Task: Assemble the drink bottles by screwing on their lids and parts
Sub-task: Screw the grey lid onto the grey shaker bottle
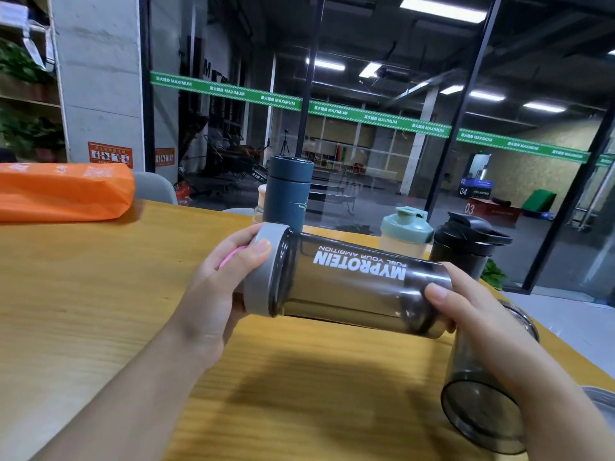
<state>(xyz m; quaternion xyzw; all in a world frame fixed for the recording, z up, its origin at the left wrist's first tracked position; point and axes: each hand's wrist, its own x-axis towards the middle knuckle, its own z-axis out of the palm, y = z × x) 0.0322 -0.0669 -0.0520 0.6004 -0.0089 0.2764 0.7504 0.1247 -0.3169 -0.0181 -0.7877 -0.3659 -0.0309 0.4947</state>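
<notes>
Above the wooden table [100, 294], left hand [213, 294] grips grey lid [263, 271], thumb curled over its rim. Smoky shaker bottle [349, 287] lies horizontal in mid-air between both hands. Right hand [472, 314] clamps its far end, thumb on top. Second smoky cup [479, 404] lies near right. Blue flask [289, 194], green-lidded shaker [404, 232], black shaker [466, 247] stand far.

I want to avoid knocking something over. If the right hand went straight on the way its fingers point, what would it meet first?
The right hand points up-left across the smoky bottle it holds. Beyond it, probably the dark blue flask comes first, though depth is unclear.
</notes>
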